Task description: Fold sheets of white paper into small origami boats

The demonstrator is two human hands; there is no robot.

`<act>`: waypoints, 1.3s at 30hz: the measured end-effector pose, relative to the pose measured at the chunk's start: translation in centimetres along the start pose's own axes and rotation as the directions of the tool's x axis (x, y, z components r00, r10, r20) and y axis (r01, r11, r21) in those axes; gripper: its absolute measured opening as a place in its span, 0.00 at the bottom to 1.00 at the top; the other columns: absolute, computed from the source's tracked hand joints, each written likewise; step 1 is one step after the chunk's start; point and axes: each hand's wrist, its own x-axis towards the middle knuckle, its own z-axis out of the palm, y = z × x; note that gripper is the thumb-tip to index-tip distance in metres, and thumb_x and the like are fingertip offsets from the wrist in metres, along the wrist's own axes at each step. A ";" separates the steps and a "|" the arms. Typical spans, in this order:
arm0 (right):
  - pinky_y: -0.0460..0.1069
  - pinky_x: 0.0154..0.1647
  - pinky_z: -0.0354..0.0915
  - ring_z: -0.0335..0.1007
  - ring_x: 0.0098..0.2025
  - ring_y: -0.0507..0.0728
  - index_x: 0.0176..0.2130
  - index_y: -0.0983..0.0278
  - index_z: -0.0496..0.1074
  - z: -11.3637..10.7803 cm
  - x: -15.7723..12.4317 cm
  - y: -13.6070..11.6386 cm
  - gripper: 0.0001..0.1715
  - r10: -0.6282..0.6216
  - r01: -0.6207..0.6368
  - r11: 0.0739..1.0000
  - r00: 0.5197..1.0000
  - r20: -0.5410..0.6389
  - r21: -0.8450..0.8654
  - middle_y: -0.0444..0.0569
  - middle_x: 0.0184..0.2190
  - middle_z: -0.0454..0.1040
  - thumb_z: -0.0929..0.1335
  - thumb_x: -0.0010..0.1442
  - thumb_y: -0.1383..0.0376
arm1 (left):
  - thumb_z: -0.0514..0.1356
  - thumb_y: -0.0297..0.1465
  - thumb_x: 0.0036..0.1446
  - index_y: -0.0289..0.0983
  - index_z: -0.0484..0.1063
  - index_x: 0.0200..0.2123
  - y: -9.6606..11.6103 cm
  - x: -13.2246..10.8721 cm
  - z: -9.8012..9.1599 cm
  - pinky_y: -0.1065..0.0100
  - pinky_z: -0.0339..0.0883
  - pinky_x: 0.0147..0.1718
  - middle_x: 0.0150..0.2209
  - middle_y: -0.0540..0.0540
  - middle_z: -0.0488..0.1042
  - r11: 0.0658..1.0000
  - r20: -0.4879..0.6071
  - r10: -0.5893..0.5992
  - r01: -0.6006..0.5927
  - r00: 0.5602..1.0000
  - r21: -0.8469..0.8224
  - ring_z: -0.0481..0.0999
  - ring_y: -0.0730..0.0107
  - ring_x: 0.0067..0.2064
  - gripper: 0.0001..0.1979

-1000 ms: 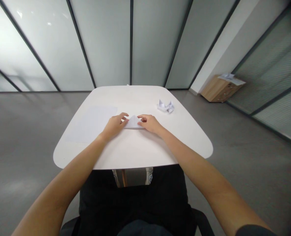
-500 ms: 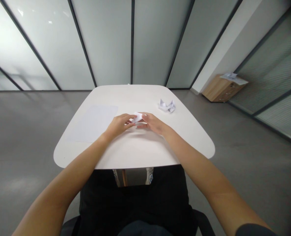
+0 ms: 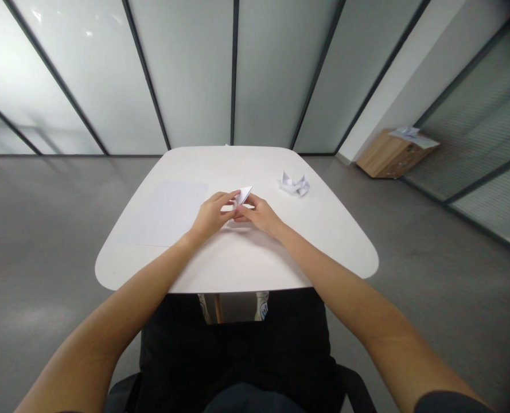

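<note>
Left hand (image 3: pixel 212 215), right hand (image 3: pixel 262 216), one folded paper (image 3: pixel 244 195)

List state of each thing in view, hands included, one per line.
Left hand: fingers curled, gripping the held paper.
Right hand: fingers curled, gripping the held paper.
Held paper: folded, pointed corner showing; rest hidden by fingers.
Large sheet: flat on the table, partly under the left arm.
Paper piece at right: folded, resting on the table.
Wooden cabinet: on the floor; open or shut unclear.
</note>
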 end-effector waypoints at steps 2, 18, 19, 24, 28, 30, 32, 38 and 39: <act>0.57 0.49 0.83 0.82 0.41 0.56 0.53 0.59 0.74 -0.1 0.0 0.0 0.28 0.011 -0.011 1.000 1.000 0.004 -0.007 0.50 0.54 0.78 0.77 0.60 0.48 | 0.65 0.38 0.66 0.46 0.73 0.64 -0.2 0.1 0.0 0.66 0.84 0.43 0.54 0.42 0.74 1.000 0.006 -0.017 0.017 1.000 -0.018 0.82 0.62 0.51 0.24; 0.54 0.43 0.84 0.82 0.38 0.55 0.58 0.61 0.73 -0.3 0.0 -0.1 0.29 0.069 -0.072 0.995 0.997 -0.044 -0.070 0.52 0.50 0.80 0.76 0.62 0.52 | 0.65 0.43 0.65 0.40 0.69 0.68 -0.7 0.2 0.4 0.56 0.82 0.51 0.66 0.34 0.71 0.985 0.056 -0.051 0.059 0.997 -0.160 0.82 0.54 0.55 0.31; 0.55 0.44 0.83 0.82 0.37 0.55 0.58 0.62 0.73 -0.3 0.0 0.0 0.30 0.067 -0.070 0.995 0.997 -0.044 -0.076 0.53 0.50 0.80 0.76 0.62 0.52 | 0.65 0.43 0.66 0.40 0.68 0.68 -0.7 0.2 0.3 0.56 0.82 0.51 0.67 0.34 0.70 0.984 0.060 -0.055 0.065 0.997 -0.165 0.83 0.54 0.54 0.31; 0.58 0.47 0.82 0.84 0.41 0.59 0.60 0.61 0.74 -0.7 0.2 0.5 0.31 0.046 -0.051 0.994 0.998 -0.047 -0.101 0.53 0.51 0.81 0.74 0.64 0.50 | 0.63 0.40 0.67 0.40 0.66 0.70 -1.0 0.1 0.3 0.57 0.81 0.52 0.68 0.35 0.69 0.973 0.071 -0.090 0.103 0.993 -0.208 0.82 0.52 0.56 0.31; 0.59 0.46 0.82 0.84 0.40 0.61 0.61 0.60 0.74 -1.0 0.3 1.0 0.32 0.040 -0.047 0.993 0.997 -0.066 -0.112 0.53 0.52 0.81 0.73 0.64 0.48 | 0.63 0.38 0.66 0.42 0.64 0.72 -1.7 -0.1 0.6 0.57 0.83 0.47 0.69 0.35 0.67 0.929 0.077 -0.177 0.193 0.981 -0.317 0.82 0.52 0.54 0.33; 0.59 0.46 0.82 0.84 0.40 0.61 0.62 0.60 0.73 -1.1 0.4 1.2 0.33 0.038 -0.046 0.993 0.997 -0.071 -0.108 0.53 0.51 0.82 0.73 0.64 0.48 | 0.64 0.37 0.65 0.43 0.65 0.71 -1.8 0.0 0.8 0.57 0.83 0.47 0.70 0.36 0.67 0.892 0.081 -0.223 0.237 0.971 -0.384 0.82 0.54 0.53 0.33; 0.59 0.46 0.82 0.83 0.40 0.61 0.63 0.60 0.73 -1.2 0.5 1.4 0.33 0.028 -0.036 0.995 0.996 -0.083 -0.098 0.53 0.50 0.82 0.73 0.64 0.49 | 0.65 0.37 0.64 0.44 0.66 0.70 -1.7 0.1 0.9 0.56 0.82 0.49 0.69 0.38 0.67 0.844 0.092 -0.267 0.279 0.959 -0.459 0.82 0.55 0.53 0.32; 0.59 0.47 0.82 0.82 0.39 0.59 0.64 0.60 0.72 -1.3 0.7 1.2 0.33 0.013 -0.018 0.999 0.994 -0.112 -0.044 0.52 0.50 0.82 0.74 0.63 0.55 | 0.65 0.37 0.62 0.42 0.75 0.61 -0.7 0.5 0.4 0.55 0.79 0.51 0.65 0.41 0.72 0.699 0.112 -0.349 0.338 0.930 -0.630 0.77 0.52 0.59 0.25; 0.59 0.46 0.82 0.82 0.39 0.59 0.63 0.60 0.73 -1.4 0.7 1.1 0.31 0.015 -0.019 0.999 0.994 -0.111 -0.038 0.52 0.50 0.82 0.74 0.63 0.56 | 0.64 0.37 0.62 0.41 0.76 0.60 -0.6 0.5 0.3 0.55 0.79 0.52 0.63 0.41 0.74 0.676 0.119 -0.368 0.354 0.922 -0.647 0.77 0.53 0.59 0.23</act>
